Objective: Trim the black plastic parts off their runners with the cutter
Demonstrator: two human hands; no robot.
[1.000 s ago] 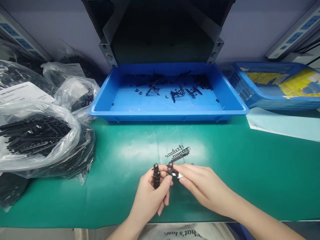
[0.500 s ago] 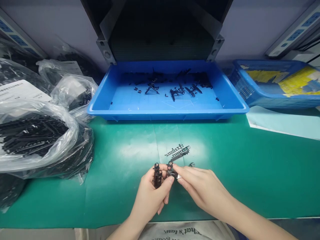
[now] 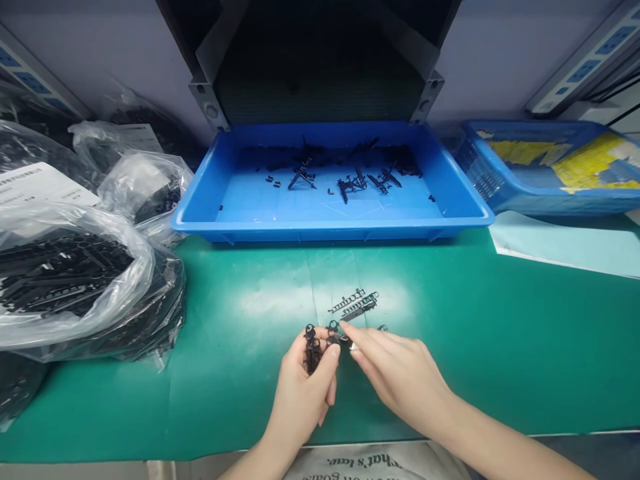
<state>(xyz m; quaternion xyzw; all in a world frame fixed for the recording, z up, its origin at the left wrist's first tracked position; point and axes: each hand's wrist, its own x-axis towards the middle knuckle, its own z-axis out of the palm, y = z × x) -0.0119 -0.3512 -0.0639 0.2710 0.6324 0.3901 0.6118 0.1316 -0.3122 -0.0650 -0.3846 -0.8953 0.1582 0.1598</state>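
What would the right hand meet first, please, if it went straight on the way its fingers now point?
Most likely the small black part just ahead of the right hand, then the left hand holding it, though depth there is unclear.

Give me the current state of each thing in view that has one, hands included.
Left hand: closed around small black ringed parts.
Right hand: finger and thumb pinching a small white piece.
Clear plastic bag: mouth open, filled with black pieces.
Blue rectangular plastic tray: open-topped, black parts scattered inside.
Blue perforated plastic basket: open-topped, yellow material inside.
Thin black strips: lying loose.
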